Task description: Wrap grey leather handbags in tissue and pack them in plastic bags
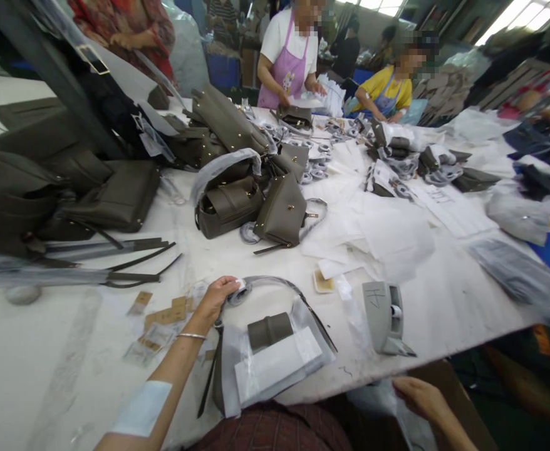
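My left hand point(219, 295) is closed at the far side of a handbag, its fingers on a coiled strap point(237, 295) wrapped in plastic with a small white piece at the fingertips. The olive handbag point(217, 376) lies before me at the table's front edge, mostly covered by translucent wrapping and a white paper sheet point(279, 363). A folded olive piece point(270, 330) rests on top, and the bag's wrapped handle point(298, 289) arches behind. Below the table edge, my right hand point(418, 396) is closed on a clear plastic bag point(392, 407); its fingertips are partly hidden.
A grey tape dispenser point(382, 316) stands right of the handbag, near a yellowish block point(322, 281). Brown tags point(166, 315) lie left. Olive handbags point(230, 207) and paper sheets point(388, 232) cover the table beyond. An open cardboard box point(458, 391) is below right. Co-workers stand across the table.
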`<state>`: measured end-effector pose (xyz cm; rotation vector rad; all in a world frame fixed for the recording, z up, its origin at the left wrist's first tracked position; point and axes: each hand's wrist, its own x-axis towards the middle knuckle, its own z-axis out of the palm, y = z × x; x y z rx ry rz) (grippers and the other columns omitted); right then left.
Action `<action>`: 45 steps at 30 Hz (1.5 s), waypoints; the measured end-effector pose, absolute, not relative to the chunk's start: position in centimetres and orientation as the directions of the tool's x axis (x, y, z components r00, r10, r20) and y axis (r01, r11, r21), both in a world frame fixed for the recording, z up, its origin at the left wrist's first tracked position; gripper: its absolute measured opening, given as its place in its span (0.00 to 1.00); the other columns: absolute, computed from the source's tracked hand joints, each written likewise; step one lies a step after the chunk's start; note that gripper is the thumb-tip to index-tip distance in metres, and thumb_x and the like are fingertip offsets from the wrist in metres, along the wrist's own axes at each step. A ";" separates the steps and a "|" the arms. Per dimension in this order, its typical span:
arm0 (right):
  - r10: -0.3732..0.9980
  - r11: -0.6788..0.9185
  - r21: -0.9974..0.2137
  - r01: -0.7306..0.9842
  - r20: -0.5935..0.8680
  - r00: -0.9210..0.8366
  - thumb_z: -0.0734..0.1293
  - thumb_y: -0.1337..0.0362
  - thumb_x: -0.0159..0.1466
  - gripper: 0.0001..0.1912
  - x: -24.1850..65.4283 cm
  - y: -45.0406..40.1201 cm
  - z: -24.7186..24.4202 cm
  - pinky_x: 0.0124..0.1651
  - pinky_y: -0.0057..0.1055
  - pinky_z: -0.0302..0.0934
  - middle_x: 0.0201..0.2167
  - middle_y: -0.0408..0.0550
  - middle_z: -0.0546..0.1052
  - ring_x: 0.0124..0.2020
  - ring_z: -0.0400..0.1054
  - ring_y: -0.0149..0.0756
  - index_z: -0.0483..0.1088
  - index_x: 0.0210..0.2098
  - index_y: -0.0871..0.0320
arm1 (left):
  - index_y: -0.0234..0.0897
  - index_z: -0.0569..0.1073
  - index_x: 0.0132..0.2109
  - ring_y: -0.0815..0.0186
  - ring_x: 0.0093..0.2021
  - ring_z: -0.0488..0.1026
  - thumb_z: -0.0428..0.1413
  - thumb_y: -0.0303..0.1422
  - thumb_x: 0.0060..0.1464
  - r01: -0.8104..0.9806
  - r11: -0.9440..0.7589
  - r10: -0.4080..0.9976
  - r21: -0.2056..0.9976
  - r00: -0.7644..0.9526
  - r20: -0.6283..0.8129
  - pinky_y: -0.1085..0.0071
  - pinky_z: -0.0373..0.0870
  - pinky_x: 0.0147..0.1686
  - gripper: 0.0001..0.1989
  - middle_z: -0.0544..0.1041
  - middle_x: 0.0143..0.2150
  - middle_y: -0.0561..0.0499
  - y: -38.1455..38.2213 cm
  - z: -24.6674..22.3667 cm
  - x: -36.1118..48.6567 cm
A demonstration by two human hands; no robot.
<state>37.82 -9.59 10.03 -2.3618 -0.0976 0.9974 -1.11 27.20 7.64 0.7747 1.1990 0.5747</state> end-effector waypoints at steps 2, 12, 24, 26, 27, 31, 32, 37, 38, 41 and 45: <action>0.410 -0.799 -0.569 -0.196 -0.753 0.515 0.76 0.52 0.38 0.14 33.9 -6.3 11.2 0.38 0.40 0.70 0.25 0.53 0.79 0.31 0.75 0.48 0.77 0.20 0.54 | 0.34 0.74 0.34 0.67 0.27 0.72 0.69 0.41 0.28 -0.006 0.616 0.761 0.788 0.265 -0.593 0.71 0.67 0.32 0.24 0.77 0.28 0.52 27.0 7.4 -0.9; 0.856 -0.468 -0.875 -0.124 -0.484 0.182 0.73 0.48 0.52 0.19 14.6 16.9 15.7 0.38 0.33 0.65 0.25 0.47 0.78 0.30 0.71 0.36 0.76 0.26 0.59 | 0.36 0.72 0.36 0.68 0.26 0.70 0.67 0.42 0.34 0.013 0.547 0.809 0.837 0.249 -0.533 0.73 0.63 0.28 0.22 0.76 0.27 0.54 25.4 7.5 -0.7; 0.747 -0.617 -0.758 -0.213 -0.649 0.146 0.75 0.47 0.47 0.22 13.3 19.7 9.0 0.31 0.27 0.61 0.22 0.43 0.75 0.23 0.67 0.30 0.72 0.24 0.61 | 0.37 0.73 0.36 0.67 0.27 0.69 0.64 0.38 0.39 0.039 0.501 0.843 0.865 0.205 -0.498 0.72 0.63 0.29 0.16 0.75 0.28 0.54 24.7 6.8 -0.9; 0.739 -0.619 -0.739 -0.264 -0.663 0.124 0.76 0.47 0.46 0.22 13.2 19.5 9.0 0.32 0.28 0.62 0.23 0.43 0.76 0.25 0.69 0.30 0.73 0.25 0.61 | 0.37 0.73 0.36 0.67 0.28 0.69 0.65 0.39 0.39 0.015 0.519 0.836 0.855 0.201 -0.511 0.72 0.63 0.30 0.17 0.75 0.28 0.53 24.8 6.6 -0.9; 0.732 -0.621 -0.729 -0.288 -0.671 0.117 0.77 0.48 0.45 0.23 13.2 19.4 9.0 0.33 0.28 0.63 0.24 0.44 0.76 0.25 0.69 0.29 0.73 0.26 0.61 | 0.36 0.74 0.36 0.67 0.28 0.70 0.65 0.39 0.38 -0.003 0.531 0.829 0.847 0.209 -0.519 0.72 0.63 0.30 0.17 0.75 0.28 0.53 24.8 6.4 -0.9; 0.711 -0.626 -0.705 -0.333 -0.692 0.128 0.78 0.49 0.43 0.23 13.3 19.3 9.0 0.32 0.27 0.63 0.24 0.45 0.76 0.24 0.69 0.29 0.73 0.27 0.62 | 0.34 0.74 0.36 0.67 0.28 0.70 0.66 0.39 0.36 -0.065 0.569 0.803 0.819 0.259 -0.537 0.72 0.63 0.30 0.19 0.75 0.28 0.51 24.9 6.2 -0.8; 0.706 -0.628 -0.708 -0.323 -0.693 0.147 0.78 0.49 0.42 0.23 13.3 19.4 9.0 0.31 0.27 0.63 0.24 0.45 0.76 0.24 0.69 0.29 0.73 0.27 0.62 | 0.34 0.74 0.36 0.67 0.28 0.70 0.66 0.39 0.36 -0.073 0.575 0.800 0.815 0.262 -0.540 0.72 0.63 0.30 0.19 0.76 0.28 0.51 25.0 6.2 -0.7; 0.677 -0.592 -0.743 -0.312 -0.669 0.308 0.80 0.53 0.40 0.28 12.9 20.0 9.1 0.27 0.29 0.66 0.20 0.42 0.76 0.21 0.70 0.33 0.66 0.34 0.58 | 0.34 0.73 0.34 0.69 0.27 0.69 0.66 0.39 0.35 -0.100 0.614 0.775 0.783 0.266 -0.574 0.73 0.62 0.29 0.18 0.75 0.27 0.53 25.4 6.8 -0.8; 0.679 -0.573 -0.757 -0.314 -0.653 0.336 0.80 0.54 0.40 0.30 12.7 20.0 9.0 0.26 0.30 0.66 0.20 0.41 0.76 0.20 0.70 0.34 0.64 0.35 0.57 | 0.34 0.73 0.34 0.69 0.27 0.69 0.66 0.39 0.35 -0.109 0.627 0.765 0.772 0.274 -0.583 0.73 0.62 0.29 0.18 0.75 0.26 0.53 25.5 6.9 -0.8; 0.711 -0.510 -0.803 -0.307 -0.595 0.374 0.79 0.53 0.40 0.31 12.1 20.1 8.7 0.27 0.29 0.66 0.19 0.39 0.75 0.20 0.70 0.33 0.62 0.35 0.56 | 0.33 0.74 0.32 0.69 0.27 0.69 0.66 0.38 0.33 -0.132 0.656 0.741 0.743 0.302 -0.600 0.72 0.63 0.30 0.18 0.76 0.26 0.52 26.0 7.1 -1.0; 0.745 -0.475 -0.833 -0.285 -0.553 0.374 0.78 0.53 0.41 0.30 11.5 20.1 8.1 0.28 0.30 0.67 0.19 0.39 0.75 0.21 0.71 0.34 0.60 0.35 0.55 | 0.33 0.74 0.32 0.69 0.27 0.70 0.65 0.37 0.32 -0.135 0.671 0.724 0.729 0.333 -0.604 0.72 0.64 0.31 0.18 0.76 0.27 0.51 26.4 7.2 -1.1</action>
